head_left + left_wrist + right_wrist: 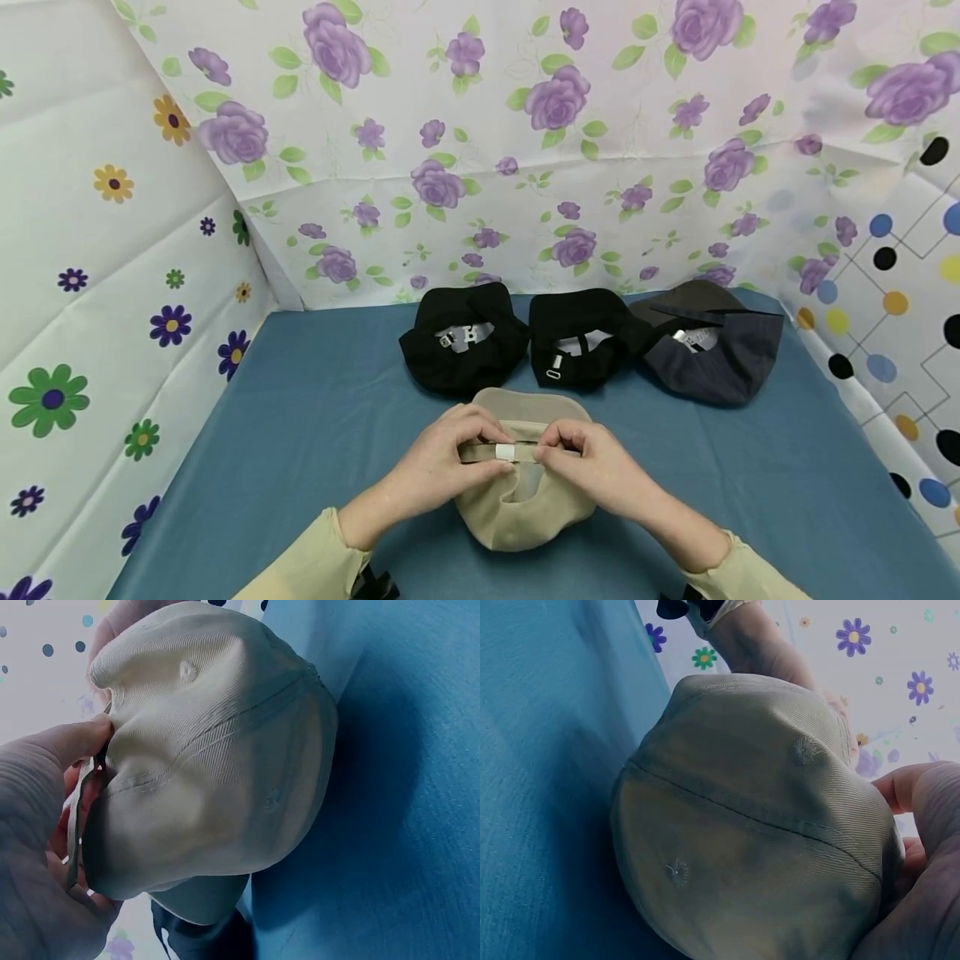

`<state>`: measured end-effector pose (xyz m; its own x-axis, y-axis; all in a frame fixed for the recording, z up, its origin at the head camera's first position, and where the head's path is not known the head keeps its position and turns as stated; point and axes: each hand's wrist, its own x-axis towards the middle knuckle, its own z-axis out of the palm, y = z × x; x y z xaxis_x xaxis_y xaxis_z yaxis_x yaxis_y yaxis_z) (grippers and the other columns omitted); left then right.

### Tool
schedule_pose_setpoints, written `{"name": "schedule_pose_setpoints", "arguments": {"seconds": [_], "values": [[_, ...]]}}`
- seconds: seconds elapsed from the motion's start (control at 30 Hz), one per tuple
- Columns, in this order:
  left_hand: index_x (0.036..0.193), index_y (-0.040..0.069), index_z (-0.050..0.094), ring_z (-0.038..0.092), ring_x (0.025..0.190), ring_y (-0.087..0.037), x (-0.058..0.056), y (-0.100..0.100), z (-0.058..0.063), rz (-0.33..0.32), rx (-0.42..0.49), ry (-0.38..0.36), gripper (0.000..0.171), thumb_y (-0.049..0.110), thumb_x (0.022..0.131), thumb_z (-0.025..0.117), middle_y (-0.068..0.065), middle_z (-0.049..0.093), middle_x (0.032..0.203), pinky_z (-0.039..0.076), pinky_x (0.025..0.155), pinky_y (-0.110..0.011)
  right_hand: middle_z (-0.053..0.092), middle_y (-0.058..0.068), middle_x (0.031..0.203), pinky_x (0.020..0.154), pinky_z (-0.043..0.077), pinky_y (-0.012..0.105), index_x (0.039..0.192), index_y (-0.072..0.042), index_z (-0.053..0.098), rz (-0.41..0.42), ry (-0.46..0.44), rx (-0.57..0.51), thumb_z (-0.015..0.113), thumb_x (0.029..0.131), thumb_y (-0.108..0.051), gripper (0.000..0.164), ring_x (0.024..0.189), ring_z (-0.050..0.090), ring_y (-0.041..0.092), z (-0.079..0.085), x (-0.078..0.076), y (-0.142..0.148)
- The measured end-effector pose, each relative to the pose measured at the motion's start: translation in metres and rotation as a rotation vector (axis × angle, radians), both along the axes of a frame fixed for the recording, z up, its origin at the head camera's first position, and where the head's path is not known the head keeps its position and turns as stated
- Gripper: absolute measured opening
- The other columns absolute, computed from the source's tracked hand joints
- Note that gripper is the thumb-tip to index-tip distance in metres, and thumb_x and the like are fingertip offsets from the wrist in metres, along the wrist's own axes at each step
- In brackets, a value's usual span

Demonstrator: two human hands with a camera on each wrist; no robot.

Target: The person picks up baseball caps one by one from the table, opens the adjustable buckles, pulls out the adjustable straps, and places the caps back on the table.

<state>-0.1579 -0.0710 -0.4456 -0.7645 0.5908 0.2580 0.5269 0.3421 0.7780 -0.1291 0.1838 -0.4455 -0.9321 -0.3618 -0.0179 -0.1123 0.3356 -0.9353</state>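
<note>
A beige baseball cap (525,521) is held above the blue cloth, its brim pointing away and its back opening towards me. My left hand (442,458) pinches the cap's back strap on the left, thumb below and fingers above. On the other side my right hand (596,462) pinches the strap near a small white tag (505,452). In the left wrist view the strap (75,817) stands a little away from the crown, between the left thumb and fingers. The crown (757,817) fills much of the right wrist view and hides most of the right fingertips.
Along the back of the blue cloth (300,433) lie a black cap (465,371), a second black cap (577,312) and a dark grey cap (720,367), side by side with their openings up. A floral sheet (487,108) hangs behind them.
</note>
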Motion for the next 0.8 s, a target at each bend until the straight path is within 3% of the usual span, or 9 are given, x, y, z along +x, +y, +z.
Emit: {"name": "schedule_pose_setpoints", "arguments": {"seconds": [0.5, 0.63, 0.8], "values": [[0.112, 0.026, 0.078, 0.057, 0.111, -0.011, 0.0027, 0.0007, -0.0041, 0.077, 0.079, -0.178, 0.028, 0.034, 0.086, 0.085, 0.017, 0.066, 0.114, 0.046, 0.099, -0.037, 0.060, 0.001, 0.078, 0.056, 0.042, 0.026, 0.093, -0.018, 0.071, 0.013, -0.043, -0.020, 0.067, 0.101, -0.030, 0.015, 0.061, 0.049, 0.011, -0.0007, 0.0023, -0.0011], [0.108, 0.029, 0.079, 0.058, 0.109, -0.011, 0.0025, -0.0001, -0.0067, 0.093, 0.069, -0.153, 0.026, 0.039, 0.086, 0.084, 0.017, 0.067, 0.112, 0.048, 0.096, -0.034, 0.059, 0.001, 0.077, 0.054, 0.042, 0.026, 0.093, -0.017, 0.071, 0.017, -0.046, -0.030, 0.067, 0.101, -0.030, 0.016, 0.060, 0.048, 0.011, -0.0003, 0.0022, -0.0013], [0.113, 0.023, 0.081, 0.058, 0.103, -0.013, 0.0030, -0.0003, -0.0091, 0.055, 0.080, -0.090, 0.028, 0.036, 0.089, 0.082, 0.015, 0.068, 0.109, 0.051, 0.087, -0.031, 0.058, 0.000, 0.075, 0.052, 0.040, 0.025, 0.092, -0.017, 0.071, 0.009, -0.053, -0.040, 0.068, 0.101, -0.029, 0.015, 0.057, 0.045, 0.009, 0.0005, 0.0029, -0.0018]]}}
